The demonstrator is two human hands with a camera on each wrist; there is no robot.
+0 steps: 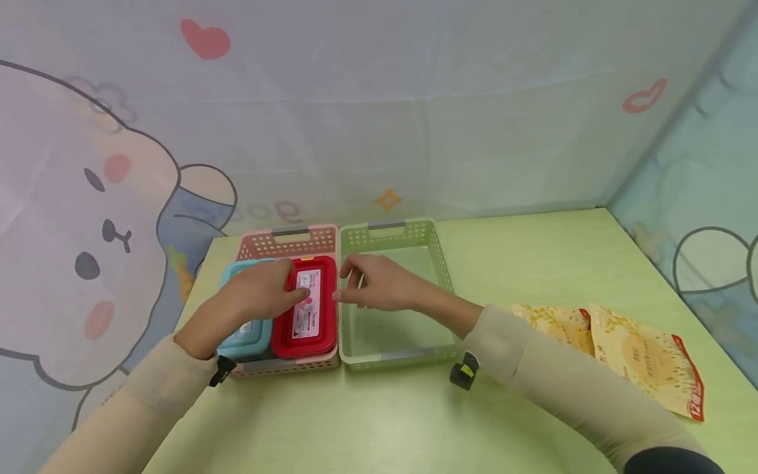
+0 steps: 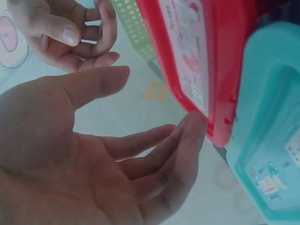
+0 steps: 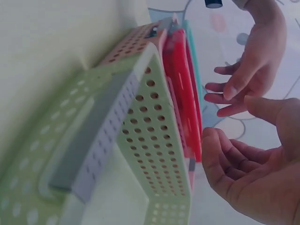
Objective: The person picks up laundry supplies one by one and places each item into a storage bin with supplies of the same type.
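Observation:
My left hand (image 1: 260, 289) hovers over two lidded plastic boxes, one turquoise (image 1: 256, 337) and one red (image 1: 328, 316), which sit side by side in the pink basket (image 1: 249, 247). The red box's lid carries a pink-and-white label (image 1: 308, 309). In the left wrist view, the fingertips (image 2: 197, 119) show right at the red lid's edge, with thumb and fingers apart. My right hand (image 1: 381, 283), fingers loosely bent and holding nothing, is above the green basket (image 1: 441, 263), close to the red box's right edge.
Two yellow printed pouches, a left one (image 1: 547, 322) and a right one (image 1: 645, 355), lie on the light green table (image 1: 355, 421) at the right, partly behind my right sleeve. The green basket stands directly against the pink one. A printed cloth backdrop (image 1: 503, 131) rises behind the table.

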